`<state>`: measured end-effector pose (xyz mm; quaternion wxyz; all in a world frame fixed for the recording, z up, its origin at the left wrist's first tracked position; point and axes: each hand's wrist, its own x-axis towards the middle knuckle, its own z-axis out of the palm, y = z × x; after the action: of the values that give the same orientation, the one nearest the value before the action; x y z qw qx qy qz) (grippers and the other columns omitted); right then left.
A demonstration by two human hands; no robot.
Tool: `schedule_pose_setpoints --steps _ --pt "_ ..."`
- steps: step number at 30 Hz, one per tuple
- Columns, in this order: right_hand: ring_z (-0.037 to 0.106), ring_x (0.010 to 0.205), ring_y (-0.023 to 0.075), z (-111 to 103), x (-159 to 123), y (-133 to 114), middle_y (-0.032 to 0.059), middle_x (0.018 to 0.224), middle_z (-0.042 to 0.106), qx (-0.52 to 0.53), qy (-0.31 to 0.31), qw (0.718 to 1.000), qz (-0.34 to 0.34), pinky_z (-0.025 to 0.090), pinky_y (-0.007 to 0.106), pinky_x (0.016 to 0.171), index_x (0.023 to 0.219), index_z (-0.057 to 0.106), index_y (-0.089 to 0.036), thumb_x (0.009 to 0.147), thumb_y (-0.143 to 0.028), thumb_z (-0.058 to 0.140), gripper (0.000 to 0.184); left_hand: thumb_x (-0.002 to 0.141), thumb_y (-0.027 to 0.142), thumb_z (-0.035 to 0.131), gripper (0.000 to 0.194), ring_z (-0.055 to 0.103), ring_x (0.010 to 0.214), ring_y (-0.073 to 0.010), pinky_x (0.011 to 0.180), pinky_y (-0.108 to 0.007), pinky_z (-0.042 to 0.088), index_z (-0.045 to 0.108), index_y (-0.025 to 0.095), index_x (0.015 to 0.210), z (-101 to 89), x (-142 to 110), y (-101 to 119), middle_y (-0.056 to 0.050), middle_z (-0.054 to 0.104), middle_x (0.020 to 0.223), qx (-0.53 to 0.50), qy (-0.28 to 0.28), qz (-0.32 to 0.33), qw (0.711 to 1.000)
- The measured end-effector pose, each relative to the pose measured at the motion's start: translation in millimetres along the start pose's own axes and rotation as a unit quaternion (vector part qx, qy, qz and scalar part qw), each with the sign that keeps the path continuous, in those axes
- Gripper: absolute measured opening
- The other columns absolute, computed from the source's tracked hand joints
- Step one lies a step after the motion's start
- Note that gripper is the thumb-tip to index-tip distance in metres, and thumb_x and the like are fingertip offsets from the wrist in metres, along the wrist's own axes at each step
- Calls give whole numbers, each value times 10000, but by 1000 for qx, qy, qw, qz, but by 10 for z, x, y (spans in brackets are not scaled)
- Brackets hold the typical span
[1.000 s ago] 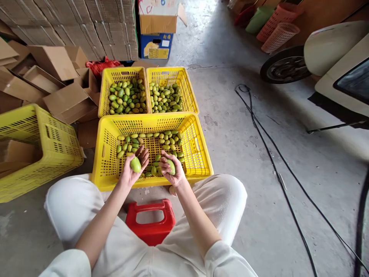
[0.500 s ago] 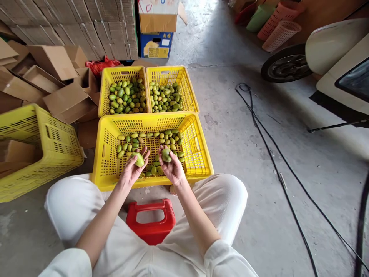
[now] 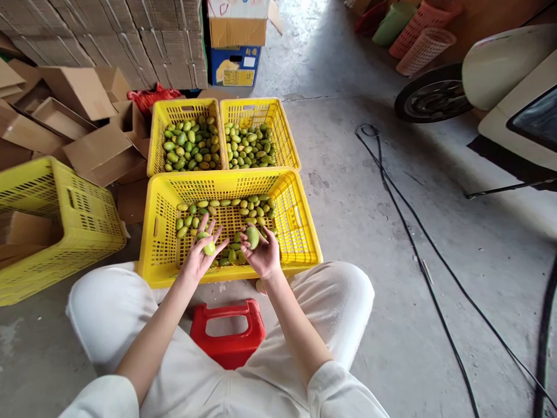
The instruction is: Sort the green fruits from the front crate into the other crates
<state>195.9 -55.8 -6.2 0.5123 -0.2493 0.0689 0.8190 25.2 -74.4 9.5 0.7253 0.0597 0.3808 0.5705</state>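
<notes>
- Left hand (image 3: 199,260): thumb crosses and retains a green mango (image 3: 209,248); other fingers spread. Thumb hides part of this fruit; its long axis cannot be confirmed.
- Right hand (image 3: 267,256): thumb and curled fingers pinch a second mango (image 3: 252,237), long axis pointing roughly away from the wearer.
- Position: both held fruits sit above the yellow crate (image 3: 230,277), apart, side by side. The far-right loose mangoes (image 3: 260,221) lie beyond the right hand, the nearer one.
</notes>
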Motion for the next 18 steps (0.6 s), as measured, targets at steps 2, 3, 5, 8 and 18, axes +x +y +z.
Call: schedule_pose_setpoints --steps 2,3,5,8,18 --pt "683 967 205 54 -17 -11 94 1019 715 -1 6 1000 -13 627 373 744 1066 617 -178 868 -270 513 241 819 49 582 525 521 1318 -200 1075 -419 447 615 330 1261 -9 0 4 -19 532 1455 -6 -5 -3 1000" --pt "672 1046 220 77 -23 -14 101 1063 716 2 14 1000 -18 618 420 817 1097 619 -173 859 -235 494 276 828 52 575 474 572 1249 -186 1031 -381 486 632 299 1228 -16 1 8 -33 569 1409 -15 -8 -8 1000" --pt "668 1063 206 110 -30 -17 94 1052 717 15 36 999 -27 608 413 870 1111 622 -167 859 -187 472 294 844 48 561 327 674 961 -118 826 -236 557 669 226 1096 -33 6 17 -49 684 1149 -40 -10 -26 999" --pt "674 879 146 112 -38 -19 58 917 692 51 54 996 -39 619 307 840 1036 625 -170 887 -197 509 191 864 59 566 133 488 470 -23 425 -92 391 633 166 824 -50 11 33 28 557 655 -77 -13 -54 996" --pt "473 478 51 -21 -2 -23 -18 705 599 28 -31 999 28 378 101 348 921 596 -177 947 -275 507 135 869 122 528 190 667 953 -188 812 -315 567 643 156 1016 23 6 32 -99 678 1029 -90 18 -55 994"
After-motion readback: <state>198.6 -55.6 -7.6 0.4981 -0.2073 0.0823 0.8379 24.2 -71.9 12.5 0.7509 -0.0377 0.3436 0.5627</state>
